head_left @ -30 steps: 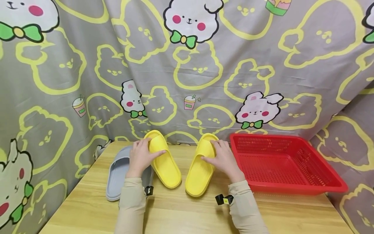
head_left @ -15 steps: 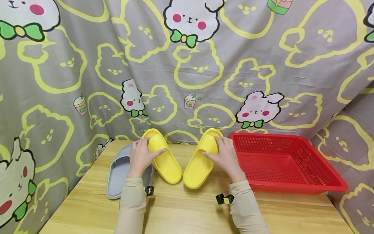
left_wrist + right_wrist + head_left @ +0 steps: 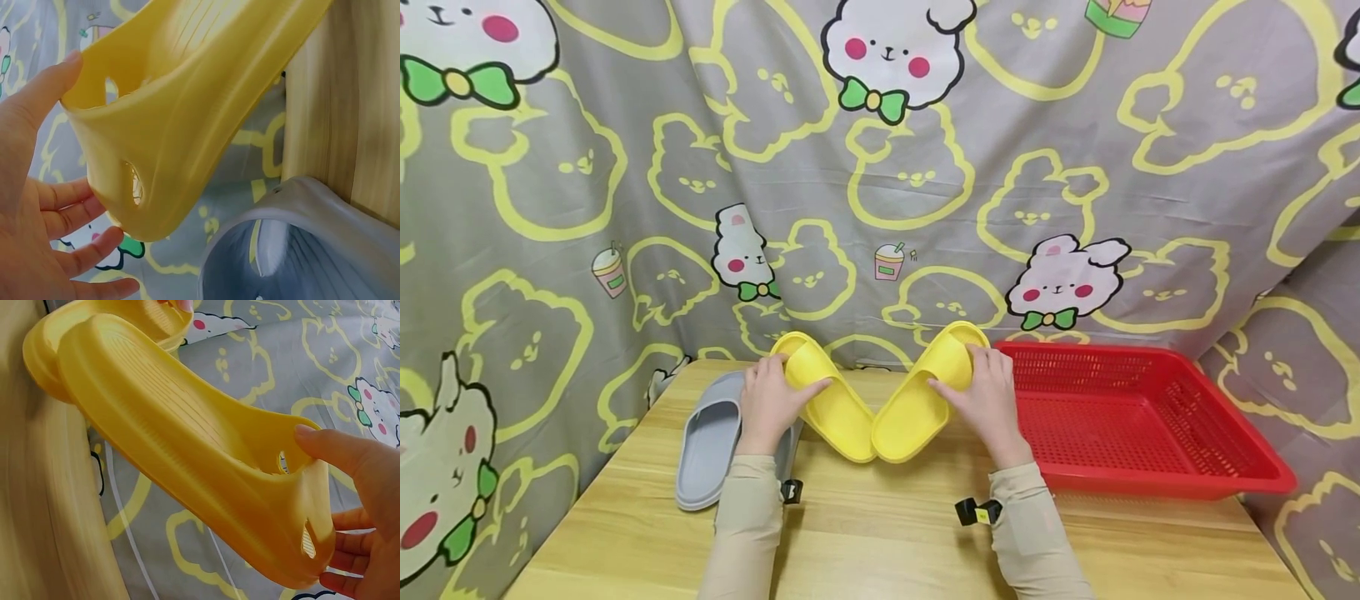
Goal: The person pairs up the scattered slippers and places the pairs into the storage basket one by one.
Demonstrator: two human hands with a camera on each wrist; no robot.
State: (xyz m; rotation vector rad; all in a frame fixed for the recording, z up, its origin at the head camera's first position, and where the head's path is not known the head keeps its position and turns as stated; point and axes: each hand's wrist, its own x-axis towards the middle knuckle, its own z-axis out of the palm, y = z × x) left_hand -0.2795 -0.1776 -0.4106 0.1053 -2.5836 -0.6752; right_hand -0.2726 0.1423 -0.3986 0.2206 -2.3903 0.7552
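Observation:
Two yellow slippers form a V in the head view, their heel ends touching or overlapping in the middle. My left hand (image 3: 772, 400) pinches the left yellow slipper (image 3: 842, 417) by its strap, thumb on the strap's edge and fingers round the toe side. By its strap, too, the right yellow slipper (image 3: 910, 417) is gripped by my right hand (image 3: 991, 400). The right wrist view shows this slipper (image 3: 181, 425) tilted, apart from the table. Beside my left wrist lies a pair of grey slippers (image 3: 707, 442), the second partly hidden behind the left forearm.
A red plastic basket (image 3: 1150, 483) with perforated walls stands on the right of the wooden table (image 3: 880, 542). Behind the table hangs a grey patterned curtain (image 3: 820, 183). Small black devices sit at both wrists, such as the right wrist device (image 3: 977, 511).
The right yellow slipper has turned and risen, its toe swinging right and its heel moving left against the other. The left slipper has shifted slightly right, its heel rising a little.

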